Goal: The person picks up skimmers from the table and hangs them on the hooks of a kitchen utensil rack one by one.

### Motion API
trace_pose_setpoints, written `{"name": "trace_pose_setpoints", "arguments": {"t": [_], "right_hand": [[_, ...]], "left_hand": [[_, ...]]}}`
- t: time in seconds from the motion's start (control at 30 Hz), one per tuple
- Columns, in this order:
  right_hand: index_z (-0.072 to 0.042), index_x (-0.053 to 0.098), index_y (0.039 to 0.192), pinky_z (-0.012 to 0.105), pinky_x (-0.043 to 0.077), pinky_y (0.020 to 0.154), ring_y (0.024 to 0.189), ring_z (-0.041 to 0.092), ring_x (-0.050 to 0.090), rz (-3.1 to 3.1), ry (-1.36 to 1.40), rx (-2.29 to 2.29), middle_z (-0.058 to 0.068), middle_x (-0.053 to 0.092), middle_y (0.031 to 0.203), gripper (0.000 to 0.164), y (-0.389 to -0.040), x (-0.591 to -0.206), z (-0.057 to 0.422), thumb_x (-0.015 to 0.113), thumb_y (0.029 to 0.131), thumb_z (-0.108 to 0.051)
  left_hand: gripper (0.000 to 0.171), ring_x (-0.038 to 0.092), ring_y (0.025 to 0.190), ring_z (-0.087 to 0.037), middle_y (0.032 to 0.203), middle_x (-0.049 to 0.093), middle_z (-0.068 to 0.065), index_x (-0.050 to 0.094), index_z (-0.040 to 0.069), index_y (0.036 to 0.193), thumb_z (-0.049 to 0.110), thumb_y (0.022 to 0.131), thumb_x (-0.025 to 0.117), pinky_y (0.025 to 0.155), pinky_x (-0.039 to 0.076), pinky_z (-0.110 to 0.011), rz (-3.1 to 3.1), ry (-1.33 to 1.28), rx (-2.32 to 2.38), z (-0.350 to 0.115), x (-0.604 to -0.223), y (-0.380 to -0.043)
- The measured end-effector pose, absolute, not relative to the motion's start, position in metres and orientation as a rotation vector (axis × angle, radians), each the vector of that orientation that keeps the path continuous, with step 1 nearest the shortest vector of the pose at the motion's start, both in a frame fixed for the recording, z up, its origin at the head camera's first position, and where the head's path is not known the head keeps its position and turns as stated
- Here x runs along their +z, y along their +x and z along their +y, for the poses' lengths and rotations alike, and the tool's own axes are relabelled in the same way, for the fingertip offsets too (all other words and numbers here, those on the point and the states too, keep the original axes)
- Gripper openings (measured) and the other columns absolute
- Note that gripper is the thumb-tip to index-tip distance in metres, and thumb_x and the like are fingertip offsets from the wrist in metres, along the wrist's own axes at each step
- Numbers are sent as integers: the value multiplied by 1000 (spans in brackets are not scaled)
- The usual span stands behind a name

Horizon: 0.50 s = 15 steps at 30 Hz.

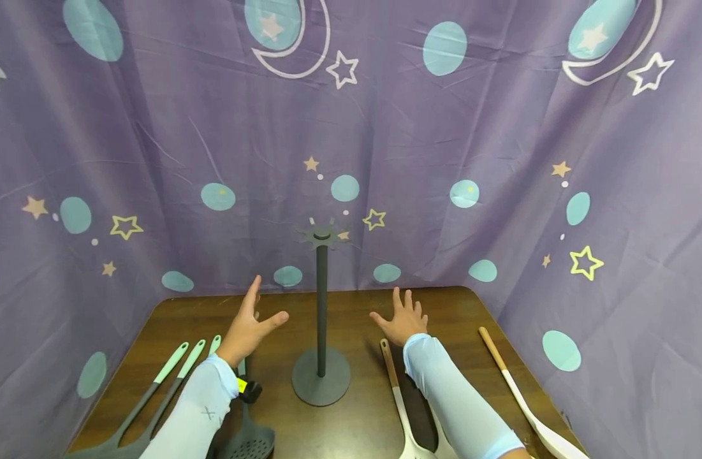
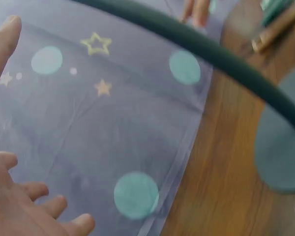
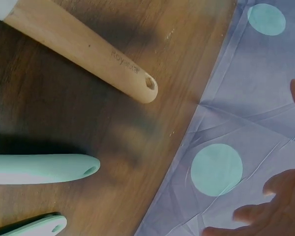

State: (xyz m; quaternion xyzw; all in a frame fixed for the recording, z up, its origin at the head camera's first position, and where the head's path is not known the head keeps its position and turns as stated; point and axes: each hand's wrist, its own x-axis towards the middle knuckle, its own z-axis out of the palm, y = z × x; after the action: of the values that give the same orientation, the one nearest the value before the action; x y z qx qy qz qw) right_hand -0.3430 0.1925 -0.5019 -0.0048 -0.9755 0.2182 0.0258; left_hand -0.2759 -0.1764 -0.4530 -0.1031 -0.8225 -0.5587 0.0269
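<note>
A dark grey utensil stand with a round base and a notched top disc stands upright between the two hands. Left of its pole, my left hand is raised with thumb and fingers spread, holding nothing. In the left wrist view the same hand shows loosely bent fingers, apart from the pole. On the other side of the stand, my right hand also hovers with fingers apart and nothing in it. Below it lies a white utensil with a wooden handle.
Mint-handled grey utensils lie at the table's left, with a slotted one under the left forearm. Another wooden-handled white utensil lies at the right edge. In the right wrist view, a mint handle lies near a wooden one. A patterned purple curtain surrounds the table.
</note>
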Motion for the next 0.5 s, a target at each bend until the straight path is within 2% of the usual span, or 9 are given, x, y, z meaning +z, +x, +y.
{"name": "trace_pose_setpoints", "arguments": {"t": [0.1, 0.2, 0.3, 0.37, 0.43, 0.5], "right_hand": [[-11, 4, 167, 75, 30, 112, 149, 60, 17, -3024, -52, 713, 28, 6, 169, 111, -340, -506, 192, 56, 92, -76], [-7, 2, 166, 72, 34, 111, 148, 60, 20, -3030, -66, 739, 29, 9, 169, 112, -339, -508, 192, 63, 94, -66], [0, 3, 164, 69, 39, 109, 144, 59, 30, -3044, -71, 704, 30, 18, 166, 112, -338, -510, 192, 67, 94, -59], [6, 10, 162, 67, 42, 106, 139, 59, 38, -3049, -67, 663, 33, 30, 161, 110, -338, -510, 192, 69, 93, -57], [12, 29, 155, 65, 47, 102, 129, 57, 49, -3053, -52, 603, 35, 45, 149, 100, -337, -511, 194, 71, 92, -55], [13, 50, 140, 61, 51, 98, 118, 53, 59, -3065, -38, 555, 34, 59, 133, 86, -336, -513, 196, 72, 91, -53]], "left_hand": [[101, 12, 158, -39, 173, 8, -9, 9, 26, 167, 33, 95, 78, 124, 16, -62, -2453, -442, -1782, -165, -454, -273], [97, 18, 156, -39, 172, 18, -10, 19, 16, 166, 26, 92, 81, 125, 18, -60, -2414, -561, -1781, -152, -458, -272], [95, 23, 155, -38, 170, 24, -12, 24, 14, 164, 22, 91, 83, 122, 24, -60, -2389, -618, -1797, -140, -462, -271], [94, 28, 154, -37, 168, 29, -12, 27, 15, 164, 21, 89, 83, 120, 29, -60, -2391, -612, -1798, -133, -465, -270], [92, 32, 152, -35, 166, 34, -11, 31, 16, 162, 22, 88, 85, 120, 32, -58, -2409, -582, -1795, -127, -466, -268], [90, 36, 151, -34, 163, 39, -11, 35, 14, 161, 24, 87, 86, 119, 34, -56, -2426, -554, -1784, -121, -468, -266]]}}
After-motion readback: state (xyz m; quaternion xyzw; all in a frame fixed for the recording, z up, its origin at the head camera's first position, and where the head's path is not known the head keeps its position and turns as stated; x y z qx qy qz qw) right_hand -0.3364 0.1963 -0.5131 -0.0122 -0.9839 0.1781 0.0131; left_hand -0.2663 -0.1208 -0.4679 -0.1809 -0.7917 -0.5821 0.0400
